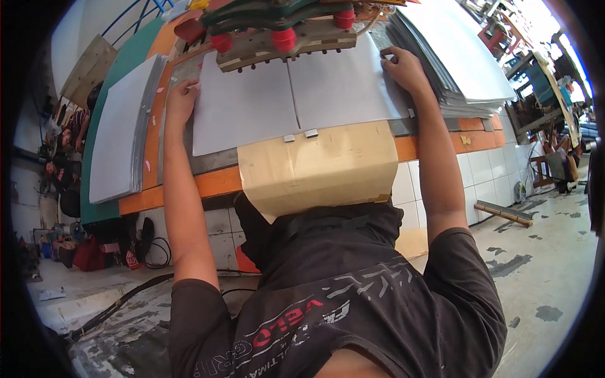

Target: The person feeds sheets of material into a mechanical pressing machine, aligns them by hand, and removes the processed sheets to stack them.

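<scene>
One tan sheet sagged over the front of the table; any brush against it could have dragged it askew. Two small blocks sat at its top. Beyond lay the white paper, one sheet or two I couldn't tell, with one dark slit; uneven tugging could have skewed it. My left hand and right hand were curled at its sides, pinching or not I couldn't tell. One left stack and one right stack flanked it; one green frame with three red knobs stood over its far part.

Bright right-side glare, curved fisheye edges
</scene>
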Tool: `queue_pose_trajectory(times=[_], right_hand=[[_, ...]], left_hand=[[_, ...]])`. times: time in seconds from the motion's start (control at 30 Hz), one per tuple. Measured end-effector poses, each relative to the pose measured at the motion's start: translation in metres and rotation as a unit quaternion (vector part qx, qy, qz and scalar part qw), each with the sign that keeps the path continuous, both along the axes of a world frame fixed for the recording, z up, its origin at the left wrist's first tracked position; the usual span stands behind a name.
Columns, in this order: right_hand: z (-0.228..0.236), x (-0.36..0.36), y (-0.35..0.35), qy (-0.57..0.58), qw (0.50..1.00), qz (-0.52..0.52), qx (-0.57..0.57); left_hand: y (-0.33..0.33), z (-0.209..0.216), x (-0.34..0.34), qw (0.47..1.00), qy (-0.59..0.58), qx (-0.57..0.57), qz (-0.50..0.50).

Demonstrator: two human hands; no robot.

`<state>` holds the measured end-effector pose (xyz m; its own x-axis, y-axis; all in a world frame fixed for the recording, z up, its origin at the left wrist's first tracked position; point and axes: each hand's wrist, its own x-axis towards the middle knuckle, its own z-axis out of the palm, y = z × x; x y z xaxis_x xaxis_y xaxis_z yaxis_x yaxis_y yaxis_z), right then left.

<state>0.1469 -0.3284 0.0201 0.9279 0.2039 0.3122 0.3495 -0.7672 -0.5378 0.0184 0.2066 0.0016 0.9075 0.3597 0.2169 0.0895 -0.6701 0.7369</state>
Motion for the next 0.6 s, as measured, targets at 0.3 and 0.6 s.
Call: queue_pose_trajectory(times=[0.3, 0.6], right_hand=[[0.004, -0.001, 0.003, 0.007, 1.0, 0.005, -0.008], [0.003, 0.001, 0.004, 0.007, 1.0, 0.001, -0.013]], left_hand=[[0.01, -0.006, 0.001, 0.999, -0.017, 0.047, 0.005], [0.002, 0.001, -0.004, 0.998, -0.017, 0.064, 0.007]])
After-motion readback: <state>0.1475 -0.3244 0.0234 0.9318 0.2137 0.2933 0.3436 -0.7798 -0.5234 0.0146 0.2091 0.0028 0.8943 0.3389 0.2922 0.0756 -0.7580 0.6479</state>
